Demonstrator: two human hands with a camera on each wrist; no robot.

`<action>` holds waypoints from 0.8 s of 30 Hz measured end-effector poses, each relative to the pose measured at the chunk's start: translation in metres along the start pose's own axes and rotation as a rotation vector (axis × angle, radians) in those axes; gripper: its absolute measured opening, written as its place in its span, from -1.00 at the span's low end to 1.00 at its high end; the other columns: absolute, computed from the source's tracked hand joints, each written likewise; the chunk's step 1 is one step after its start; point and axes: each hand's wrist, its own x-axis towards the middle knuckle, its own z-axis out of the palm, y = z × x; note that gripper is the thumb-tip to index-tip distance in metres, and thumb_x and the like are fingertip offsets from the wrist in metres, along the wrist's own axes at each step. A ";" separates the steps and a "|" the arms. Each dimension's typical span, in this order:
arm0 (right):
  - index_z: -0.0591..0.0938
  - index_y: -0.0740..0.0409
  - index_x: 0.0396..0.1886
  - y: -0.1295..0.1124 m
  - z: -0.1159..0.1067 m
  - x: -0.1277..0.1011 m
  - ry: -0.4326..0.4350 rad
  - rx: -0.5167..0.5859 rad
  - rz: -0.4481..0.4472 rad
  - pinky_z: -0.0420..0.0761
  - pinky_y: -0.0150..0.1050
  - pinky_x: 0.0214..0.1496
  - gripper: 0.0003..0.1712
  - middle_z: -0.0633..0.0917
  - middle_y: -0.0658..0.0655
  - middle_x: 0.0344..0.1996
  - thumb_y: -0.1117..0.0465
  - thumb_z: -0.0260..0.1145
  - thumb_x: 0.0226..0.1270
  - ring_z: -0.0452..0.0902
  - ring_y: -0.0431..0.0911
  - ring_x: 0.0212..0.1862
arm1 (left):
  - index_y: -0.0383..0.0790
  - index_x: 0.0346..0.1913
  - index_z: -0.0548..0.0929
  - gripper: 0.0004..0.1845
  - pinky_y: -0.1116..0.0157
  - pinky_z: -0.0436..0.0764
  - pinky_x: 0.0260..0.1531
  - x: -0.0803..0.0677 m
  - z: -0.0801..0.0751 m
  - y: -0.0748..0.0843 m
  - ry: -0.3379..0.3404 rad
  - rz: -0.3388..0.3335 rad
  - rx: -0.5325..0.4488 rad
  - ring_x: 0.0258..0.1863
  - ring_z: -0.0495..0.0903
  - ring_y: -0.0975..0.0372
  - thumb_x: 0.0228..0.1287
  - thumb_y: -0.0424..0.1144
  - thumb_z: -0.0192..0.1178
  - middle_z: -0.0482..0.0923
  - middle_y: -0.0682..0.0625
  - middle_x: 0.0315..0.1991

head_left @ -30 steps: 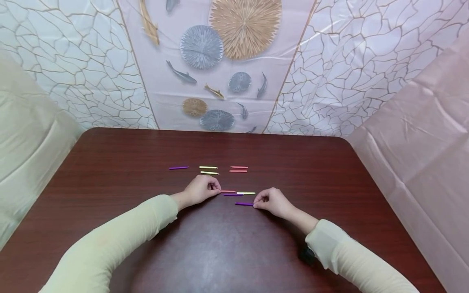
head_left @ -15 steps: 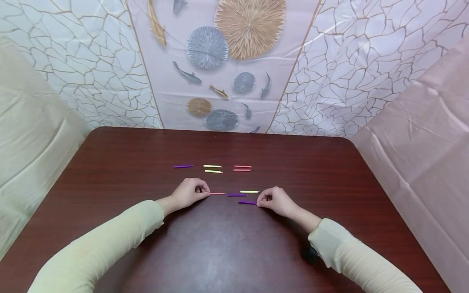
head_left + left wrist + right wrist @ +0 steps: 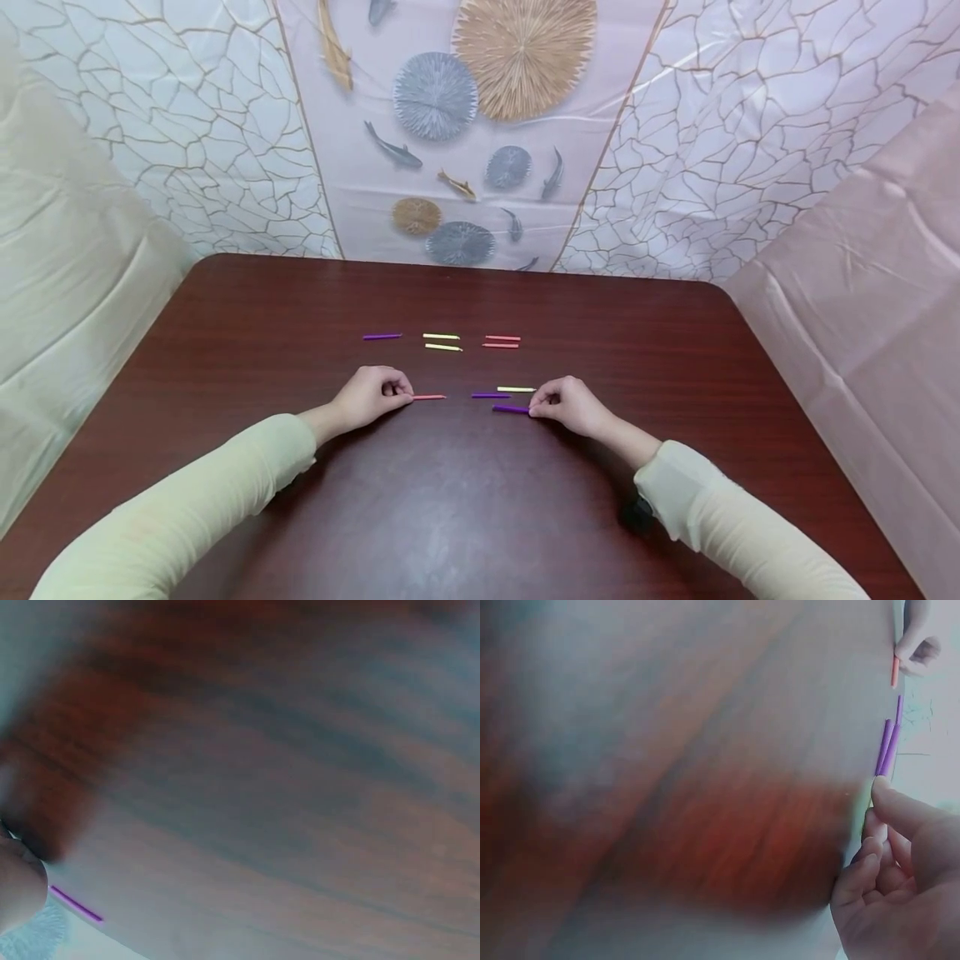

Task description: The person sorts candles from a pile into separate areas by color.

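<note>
- The left hand (image 3: pixel 369 393) draws the orange stick (image 3: pixel 429 397) leftward along the bench, away from the purple stick (image 3: pixel 491 395).
- A gap now separates them.

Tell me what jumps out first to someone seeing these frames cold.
Two hands meet over short coloured sticks near the middle of the dark wooden table: the left hand pinches a red stick, the right hand pinches a purple stick. Between them lie another purple stick and a yellow stick. Farther back, a neat row of purple, yellow and red sticks sits before a fish-patterned backdrop.
</note>
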 end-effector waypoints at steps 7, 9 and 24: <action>0.69 0.20 -0.53 -0.012 -0.005 0.016 0.018 0.011 0.003 0.41 -0.44 -0.38 -0.93 0.69 0.06 -0.59 0.29 0.40 0.06 0.39 -0.32 -0.50 | -0.13 -0.49 0.65 -0.94 0.48 0.40 -0.45 -0.007 -0.004 -0.001 0.010 0.000 -0.003 -0.54 0.38 0.43 0.06 -0.32 0.32 0.54 0.12 -0.55; 0.69 0.21 -0.52 -0.017 -0.005 0.024 0.024 0.008 0.004 0.41 -0.44 -0.38 -0.93 0.69 0.07 -0.58 0.29 0.40 0.07 0.39 -0.32 -0.49 | -0.13 -0.49 0.66 -0.94 0.48 0.40 -0.45 -0.009 -0.005 -0.002 0.015 -0.005 -0.002 -0.54 0.38 0.44 0.06 -0.32 0.32 0.54 0.12 -0.56; 0.71 0.22 -0.46 -0.061 0.015 0.096 0.012 0.037 0.015 0.44 -0.39 -0.25 -0.89 0.73 0.11 -0.48 0.24 0.38 0.13 0.55 -0.14 -0.33 | -0.12 -0.48 0.66 -0.94 0.48 0.42 -0.44 -0.027 -0.012 -0.008 0.025 -0.037 0.003 -0.53 0.40 0.43 0.06 -0.31 0.32 0.55 0.13 -0.55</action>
